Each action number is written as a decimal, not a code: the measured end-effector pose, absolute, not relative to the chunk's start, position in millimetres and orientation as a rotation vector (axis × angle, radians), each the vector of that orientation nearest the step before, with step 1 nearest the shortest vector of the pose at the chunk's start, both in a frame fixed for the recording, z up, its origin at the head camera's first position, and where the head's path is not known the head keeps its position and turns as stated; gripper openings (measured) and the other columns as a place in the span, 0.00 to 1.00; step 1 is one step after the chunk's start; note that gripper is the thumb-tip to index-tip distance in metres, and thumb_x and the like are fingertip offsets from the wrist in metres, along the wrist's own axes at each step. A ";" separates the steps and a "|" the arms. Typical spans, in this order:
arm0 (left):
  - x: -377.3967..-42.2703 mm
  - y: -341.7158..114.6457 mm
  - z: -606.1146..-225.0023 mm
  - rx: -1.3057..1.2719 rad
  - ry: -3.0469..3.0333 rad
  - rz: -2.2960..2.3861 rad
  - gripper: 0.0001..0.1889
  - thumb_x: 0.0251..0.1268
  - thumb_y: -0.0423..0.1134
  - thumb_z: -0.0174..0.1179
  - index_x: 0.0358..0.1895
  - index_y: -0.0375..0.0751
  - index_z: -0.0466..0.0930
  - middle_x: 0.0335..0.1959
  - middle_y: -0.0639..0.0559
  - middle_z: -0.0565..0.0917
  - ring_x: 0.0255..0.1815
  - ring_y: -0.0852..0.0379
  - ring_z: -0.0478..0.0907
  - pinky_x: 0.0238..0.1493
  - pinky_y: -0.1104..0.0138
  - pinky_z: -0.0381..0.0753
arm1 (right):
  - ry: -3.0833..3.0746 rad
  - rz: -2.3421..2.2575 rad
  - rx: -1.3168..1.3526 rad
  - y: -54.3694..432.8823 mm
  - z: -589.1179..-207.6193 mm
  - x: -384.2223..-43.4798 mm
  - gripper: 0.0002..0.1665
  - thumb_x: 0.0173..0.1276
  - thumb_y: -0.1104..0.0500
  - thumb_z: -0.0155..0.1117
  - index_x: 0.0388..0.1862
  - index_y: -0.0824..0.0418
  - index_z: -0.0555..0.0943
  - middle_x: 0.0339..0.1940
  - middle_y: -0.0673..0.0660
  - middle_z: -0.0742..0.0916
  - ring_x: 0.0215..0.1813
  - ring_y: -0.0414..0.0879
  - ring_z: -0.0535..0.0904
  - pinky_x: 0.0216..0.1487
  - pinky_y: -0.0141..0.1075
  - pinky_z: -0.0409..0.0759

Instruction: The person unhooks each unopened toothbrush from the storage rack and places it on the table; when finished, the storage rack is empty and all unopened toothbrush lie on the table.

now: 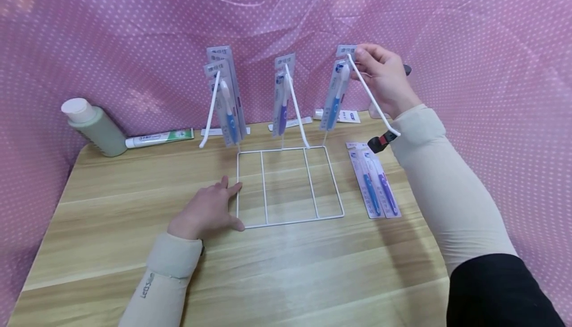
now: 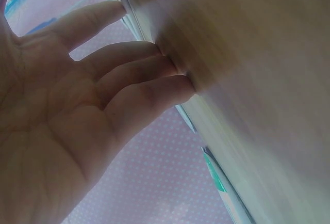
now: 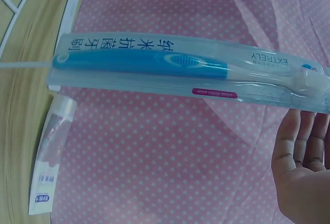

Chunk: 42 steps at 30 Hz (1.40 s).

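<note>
A white wire rack [image 1: 290, 222] stands on the wooden table, its three upper hooks carrying packaged toothbrushes. At the right hook my right hand [image 1: 385, 76] pinches the top side edge of a packaged blue toothbrush [image 1: 334, 98]; the right wrist view shows my fingers [image 3: 289, 141] at the brush-head end of that pack. My left hand [image 1: 207, 210] rests with fingers spread at the left side of the rack's base, fingertips down at the wire and tabletop. A packaged purple toothbrush [image 1: 282, 106] hangs on the middle hook, and several packs [image 1: 225, 103] hang on the left one.
Two more packaged toothbrushes [image 1: 374, 183] lie right of the rack. Behind it are a toothpaste tube [image 1: 348, 116] and flat white boxes or packs along the back edge. A green-and-white tube [image 1: 160, 138] and a pale green bottle [image 1: 98, 128] are at the back left. Pink dotted cloth [image 1: 170, 34] hangs behind.
</note>
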<state>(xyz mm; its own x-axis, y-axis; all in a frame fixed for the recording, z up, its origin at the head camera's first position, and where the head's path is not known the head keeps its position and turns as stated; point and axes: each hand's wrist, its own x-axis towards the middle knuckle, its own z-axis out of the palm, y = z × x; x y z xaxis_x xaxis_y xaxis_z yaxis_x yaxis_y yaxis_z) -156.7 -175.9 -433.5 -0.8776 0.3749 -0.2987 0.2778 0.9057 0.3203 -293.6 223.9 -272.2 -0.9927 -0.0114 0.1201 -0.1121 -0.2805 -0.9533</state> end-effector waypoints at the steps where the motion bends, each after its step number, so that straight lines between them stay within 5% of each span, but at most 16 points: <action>1: -156.4 -176.0 -433.3 0.482 2.713 0.381 0.59 0.46 0.62 0.83 0.81 0.41 0.67 0.81 0.22 0.59 0.77 0.24 0.67 0.77 0.38 0.70 | -1.852 2.456 0.158 223.6 -272.4 -293.9 0.11 0.73 0.59 0.72 0.50 0.64 0.85 0.43 0.55 0.88 0.44 0.44 0.85 0.49 0.32 0.89; 42: -155.5 -175.7 -431.3 0.484 2.714 0.382 0.59 0.45 0.61 0.83 0.81 0.40 0.67 0.80 0.21 0.59 0.77 0.23 0.67 0.78 0.38 0.69 | -1.907 2.434 0.287 229.6 -275.3 -264.2 0.12 0.71 0.59 0.74 0.47 0.66 0.86 0.41 0.56 0.89 0.38 0.46 0.87 0.44 0.32 0.89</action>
<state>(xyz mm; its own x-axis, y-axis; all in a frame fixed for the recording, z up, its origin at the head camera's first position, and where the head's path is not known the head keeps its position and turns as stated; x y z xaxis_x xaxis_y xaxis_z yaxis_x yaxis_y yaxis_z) -155.5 -175.7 -431.3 -0.8778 0.3768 -0.2959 0.2804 0.9048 0.3204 -264.2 229.6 -275.3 -0.9822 -0.0853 0.1672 -0.1420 -0.2452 -0.9590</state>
